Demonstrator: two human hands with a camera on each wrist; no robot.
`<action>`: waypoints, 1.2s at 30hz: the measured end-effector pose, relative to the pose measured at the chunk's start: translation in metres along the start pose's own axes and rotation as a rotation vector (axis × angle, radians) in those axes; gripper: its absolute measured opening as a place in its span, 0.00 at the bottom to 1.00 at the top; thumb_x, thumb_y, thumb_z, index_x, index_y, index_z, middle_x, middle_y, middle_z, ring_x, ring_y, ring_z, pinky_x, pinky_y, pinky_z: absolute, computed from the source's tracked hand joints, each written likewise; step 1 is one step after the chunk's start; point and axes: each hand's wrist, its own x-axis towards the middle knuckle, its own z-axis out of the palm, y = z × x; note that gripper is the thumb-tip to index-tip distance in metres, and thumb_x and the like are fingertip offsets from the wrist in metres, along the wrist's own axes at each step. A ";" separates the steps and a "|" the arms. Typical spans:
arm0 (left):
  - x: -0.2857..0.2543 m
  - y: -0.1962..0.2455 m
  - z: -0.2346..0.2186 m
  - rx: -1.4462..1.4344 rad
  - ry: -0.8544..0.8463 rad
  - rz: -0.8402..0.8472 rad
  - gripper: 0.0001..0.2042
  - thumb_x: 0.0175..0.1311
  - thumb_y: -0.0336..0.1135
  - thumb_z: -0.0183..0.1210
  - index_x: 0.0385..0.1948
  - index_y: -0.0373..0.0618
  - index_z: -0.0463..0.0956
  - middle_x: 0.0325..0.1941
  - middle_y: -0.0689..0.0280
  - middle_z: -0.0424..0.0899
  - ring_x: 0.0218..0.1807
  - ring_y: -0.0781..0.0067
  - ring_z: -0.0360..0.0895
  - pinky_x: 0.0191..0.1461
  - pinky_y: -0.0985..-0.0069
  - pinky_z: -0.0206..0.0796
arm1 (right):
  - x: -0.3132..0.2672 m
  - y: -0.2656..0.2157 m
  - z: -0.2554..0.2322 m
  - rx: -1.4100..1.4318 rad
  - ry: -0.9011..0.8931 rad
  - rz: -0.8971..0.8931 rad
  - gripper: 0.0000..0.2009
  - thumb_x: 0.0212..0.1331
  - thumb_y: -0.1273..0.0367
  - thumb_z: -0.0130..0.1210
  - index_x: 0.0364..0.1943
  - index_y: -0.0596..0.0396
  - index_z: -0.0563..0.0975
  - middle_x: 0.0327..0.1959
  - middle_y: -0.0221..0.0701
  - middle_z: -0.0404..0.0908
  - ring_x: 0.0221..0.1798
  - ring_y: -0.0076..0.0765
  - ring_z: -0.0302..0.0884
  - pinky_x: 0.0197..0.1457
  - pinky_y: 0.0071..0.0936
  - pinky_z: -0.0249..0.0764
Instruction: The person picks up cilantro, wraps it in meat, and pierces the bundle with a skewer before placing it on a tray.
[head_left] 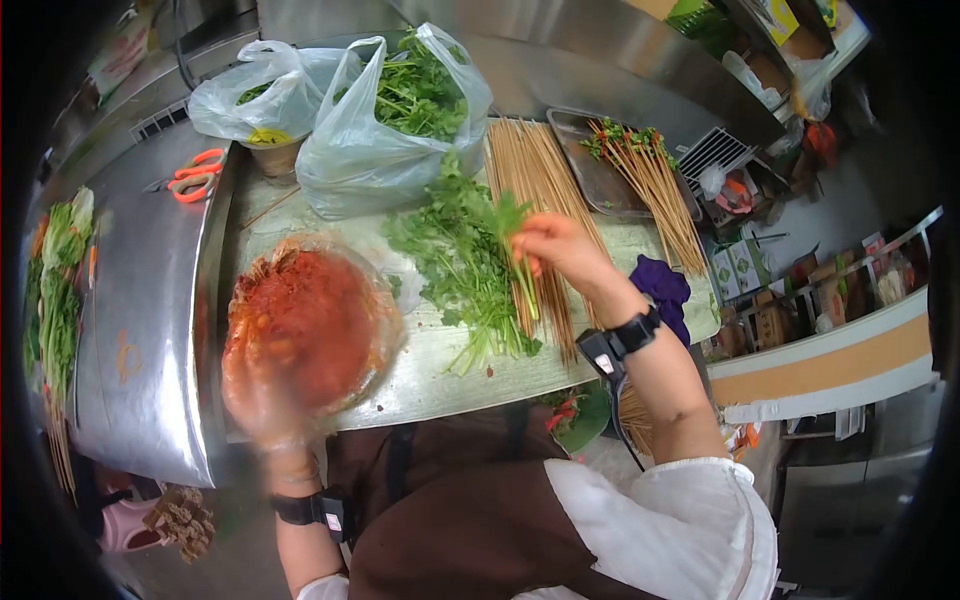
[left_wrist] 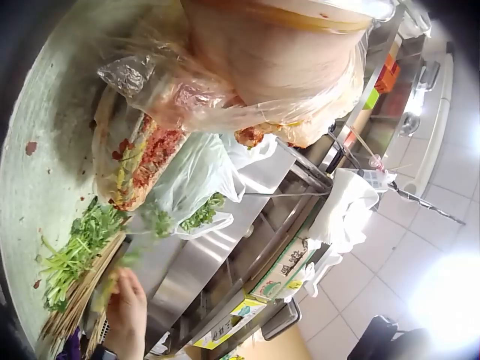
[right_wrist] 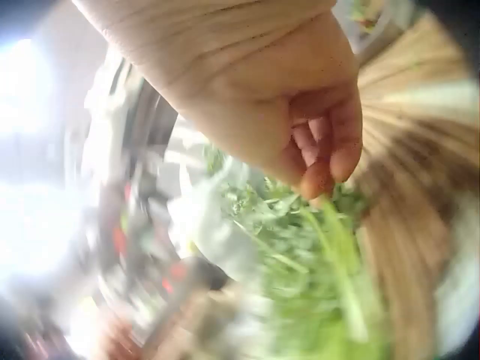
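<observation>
My right hand [head_left: 565, 250] pinches a few cilantro sprigs [head_left: 526, 285] between thumb and fingertips, stems pointing down, above a cilantro pile [head_left: 445, 245] and bamboo skewers [head_left: 540, 170]. In the right wrist view the pinched stems [right_wrist: 341, 262] hang blurred from the fingertips. My left hand [head_left: 262, 405], in a clear plastic glove, lies at the near left edge of a round, plastic-lined heap of red-seasoned food [head_left: 310, 310]. Motion blur covers it there. In the left wrist view the gloved wrist [left_wrist: 277, 60] hides its fingers, so I cannot tell whether they grip anything.
Behind the pile stands a plastic bag of cilantro [head_left: 400, 140], with a smaller bag [head_left: 250, 95] to its left. Orange-handled scissors [head_left: 197, 178] lie on the left steel surface. A metal tray [head_left: 590, 175] at back right bears filled skewers [head_left: 655, 190]. A purple cloth [head_left: 660, 290] sits at the right edge.
</observation>
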 end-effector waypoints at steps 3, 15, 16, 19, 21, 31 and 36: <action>0.002 -0.003 -0.005 0.021 -0.026 0.002 0.14 0.68 0.28 0.48 0.52 0.36 0.70 0.51 0.59 0.77 0.35 0.80 0.76 0.36 0.82 0.72 | 0.012 0.031 0.007 -0.651 0.217 -0.288 0.09 0.61 0.68 0.54 0.39 0.59 0.77 0.26 0.27 0.80 0.24 0.17 0.73 0.27 0.16 0.69; -0.005 -0.002 -0.003 0.013 0.015 -0.011 0.13 0.67 0.28 0.49 0.50 0.35 0.71 0.49 0.60 0.79 0.34 0.78 0.77 0.36 0.82 0.72 | 0.023 -0.024 -0.005 -0.043 0.213 -0.170 0.08 0.60 0.71 0.51 0.38 0.63 0.77 0.22 0.28 0.78 0.20 0.18 0.70 0.24 0.19 0.67; -0.004 -0.005 -0.004 0.014 0.002 -0.005 0.13 0.67 0.28 0.49 0.50 0.35 0.71 0.48 0.60 0.79 0.34 0.78 0.77 0.36 0.82 0.72 | 0.023 -0.021 -0.002 -0.119 0.092 -0.103 0.08 0.61 0.72 0.50 0.38 0.63 0.77 0.23 0.28 0.78 0.20 0.18 0.70 0.24 0.19 0.67; 0.001 -0.005 -0.004 0.016 -0.028 0.020 0.12 0.67 0.27 0.48 0.50 0.34 0.71 0.47 0.60 0.79 0.34 0.78 0.77 0.36 0.82 0.72 | 0.020 -0.019 0.004 -0.193 -0.037 -0.014 0.07 0.62 0.73 0.49 0.39 0.60 0.77 0.26 0.27 0.78 0.22 0.16 0.71 0.27 0.15 0.68; -0.003 -0.008 -0.004 0.013 0.005 0.015 0.12 0.67 0.27 0.48 0.49 0.34 0.71 0.46 0.60 0.80 0.34 0.78 0.77 0.36 0.82 0.71 | 0.021 -0.032 0.002 0.141 -0.012 0.025 0.08 0.61 0.73 0.49 0.41 0.60 0.77 0.29 0.27 0.79 0.25 0.16 0.72 0.29 0.15 0.69; -0.002 -0.008 -0.005 0.063 -0.015 0.009 0.12 0.67 0.29 0.50 0.49 0.34 0.72 0.46 0.60 0.80 0.33 0.79 0.77 0.35 0.83 0.71 | 0.000 -0.035 0.035 0.260 -0.128 0.090 0.10 0.63 0.72 0.47 0.43 0.59 0.77 0.34 0.25 0.79 0.33 0.16 0.73 0.39 0.13 0.72; 0.003 -0.003 -0.006 0.154 -0.075 0.039 0.11 0.66 0.27 0.50 0.47 0.34 0.73 0.47 0.60 0.79 0.36 0.79 0.76 0.38 0.82 0.72 | -0.010 -0.047 0.044 0.246 -0.292 -0.091 0.08 0.57 0.75 0.53 0.40 0.60 0.78 0.32 0.28 0.78 0.34 0.18 0.76 0.38 0.16 0.72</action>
